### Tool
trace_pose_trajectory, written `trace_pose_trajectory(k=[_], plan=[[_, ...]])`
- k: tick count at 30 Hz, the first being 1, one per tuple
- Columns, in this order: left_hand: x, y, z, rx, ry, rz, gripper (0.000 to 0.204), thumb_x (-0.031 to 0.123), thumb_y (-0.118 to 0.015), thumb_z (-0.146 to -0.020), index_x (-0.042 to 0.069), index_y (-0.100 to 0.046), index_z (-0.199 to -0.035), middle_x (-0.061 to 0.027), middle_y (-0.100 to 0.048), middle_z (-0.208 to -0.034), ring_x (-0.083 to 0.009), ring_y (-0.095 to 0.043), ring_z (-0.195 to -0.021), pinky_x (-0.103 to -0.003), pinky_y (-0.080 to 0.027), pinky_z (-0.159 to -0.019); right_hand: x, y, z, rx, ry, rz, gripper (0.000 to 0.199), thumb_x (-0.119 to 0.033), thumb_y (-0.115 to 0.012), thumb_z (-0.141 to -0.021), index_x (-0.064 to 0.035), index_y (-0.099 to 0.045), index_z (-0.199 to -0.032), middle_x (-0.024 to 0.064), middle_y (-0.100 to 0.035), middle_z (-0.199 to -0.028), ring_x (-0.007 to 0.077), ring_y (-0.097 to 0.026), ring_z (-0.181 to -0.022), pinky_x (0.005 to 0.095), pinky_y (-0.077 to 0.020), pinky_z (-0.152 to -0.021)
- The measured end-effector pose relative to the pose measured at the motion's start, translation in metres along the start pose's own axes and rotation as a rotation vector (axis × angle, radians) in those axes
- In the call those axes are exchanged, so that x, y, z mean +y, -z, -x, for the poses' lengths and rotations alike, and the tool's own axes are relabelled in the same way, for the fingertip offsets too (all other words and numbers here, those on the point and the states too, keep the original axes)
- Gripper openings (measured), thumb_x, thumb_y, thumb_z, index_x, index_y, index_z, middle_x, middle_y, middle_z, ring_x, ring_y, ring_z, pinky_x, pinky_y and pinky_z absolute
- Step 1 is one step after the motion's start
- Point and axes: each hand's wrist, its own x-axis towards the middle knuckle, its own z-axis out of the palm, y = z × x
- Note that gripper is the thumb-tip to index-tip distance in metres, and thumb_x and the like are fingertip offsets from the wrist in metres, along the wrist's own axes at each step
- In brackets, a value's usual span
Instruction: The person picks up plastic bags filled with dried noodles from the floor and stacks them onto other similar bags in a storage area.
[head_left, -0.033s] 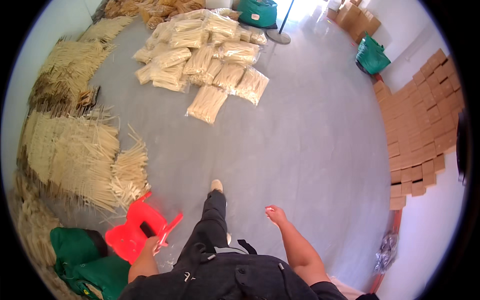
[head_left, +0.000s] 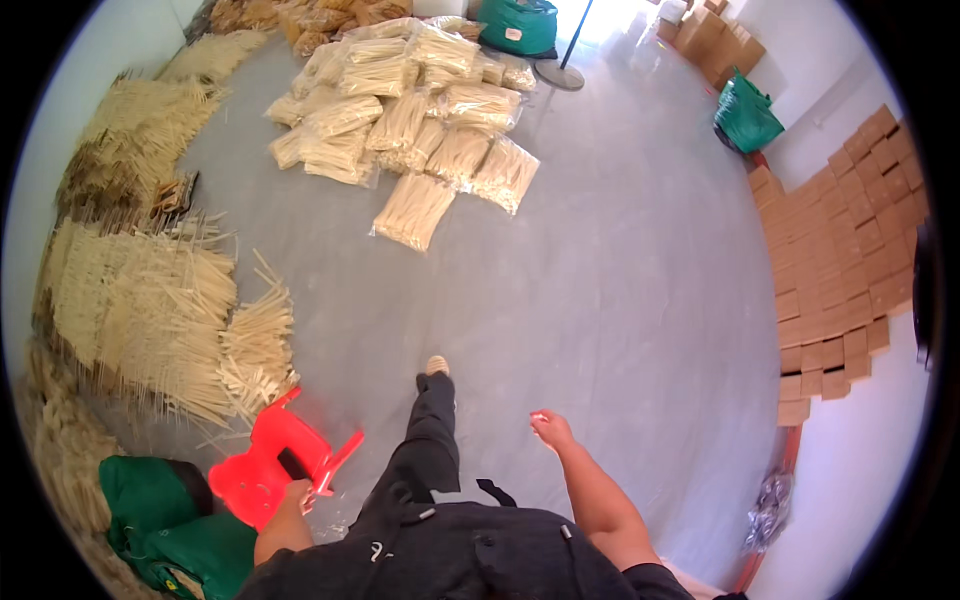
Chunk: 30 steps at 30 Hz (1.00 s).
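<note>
At the lower left, my left hand (head_left: 299,496) overlaps the edge of a small red plastic chair (head_left: 262,470). Its fingers look curled, but whether they grip the chair or only pass in front of it I cannot tell. My right hand (head_left: 551,428) hangs over the grey floor, away from any object. Those fingers are bent inward, with a small red and whitish spot at their tips; what they hold, if anything, is too small to make out.
Loose pale sticks (head_left: 150,310) lie in heaps along the left wall. Ahead is a pile of clear bags (head_left: 410,210) of similar sticks. Green sacks (head_left: 190,540) sit beside the chair. Stacked cardboard boxes (head_left: 840,240) line the right wall. A pole's round base (head_left: 560,76) stands far ahead.
My foot and leg shift slightly within the view. Both hands stay nearly in the same place.
</note>
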Motion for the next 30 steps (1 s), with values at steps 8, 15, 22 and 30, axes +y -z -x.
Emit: trace_pose_trajectory(k=[8, 15, 22, 30], plan=[[0.307, -0.124, -0.057, -0.123, -0.375, 0.377, 0.027, 0.025, -0.049, -0.089, 0.009, -0.06, -0.107, -0.0047, -0.057, -0.084, -0.0148, -0.052, -0.073, -0.033, -0.044, -0.061, -0.076, 0.089, -0.179, -0.349, -0.148, 0.149, 0.026, -0.019, -0.06, -0.082, -0.0048, -0.063, -0.103, 0.0057, -0.066, -0.083, 0.0123, -0.061, -0.069, 0.0262, -0.0497, -0.062], [0.664, -0.271, 0.151, -0.576, -0.77, 0.17, 0.04, 0.032, -0.052, -0.09, 0.015, -0.05, -0.126, -0.0012, -0.057, -0.117, -0.0123, -0.053, -0.105, -0.03, -0.041, -0.089, -0.255, 0.158, -0.367, -0.336, -0.275, -0.18, 0.026, -0.02, -0.057, -0.084, -0.0042, -0.062, -0.104, 0.0062, -0.066, -0.086, 0.0142, -0.062, -0.072, 0.0249, -0.0483, -0.06], [0.769, -0.335, 0.162, -0.571, -0.547, 0.515, 0.033, 0.025, -0.046, -0.093, 0.014, -0.051, -0.124, -0.0028, -0.058, -0.115, -0.012, -0.055, -0.099, -0.028, -0.043, -0.083, -0.361, 0.176, -0.606, -0.474, 0.064, 0.218, 0.029, -0.017, -0.056, -0.083, -0.0022, -0.061, -0.107, 0.007, -0.066, -0.087, 0.0145, -0.062, -0.077, 0.0258, -0.0488, -0.067], [0.865, -0.41, 0.068, -0.563, -0.283, 0.899, 0.034, 0.034, -0.046, -0.094, 0.014, -0.053, -0.121, -0.001, -0.059, -0.106, -0.0105, -0.055, -0.093, -0.025, -0.044, -0.079, -0.486, 0.108, -0.786, -0.614, 0.235, 0.498, 0.029, -0.021, -0.057, -0.082, -0.0044, -0.062, -0.106, 0.0095, -0.066, -0.085, 0.0187, -0.063, -0.079, 0.0317, -0.0488, -0.072]])
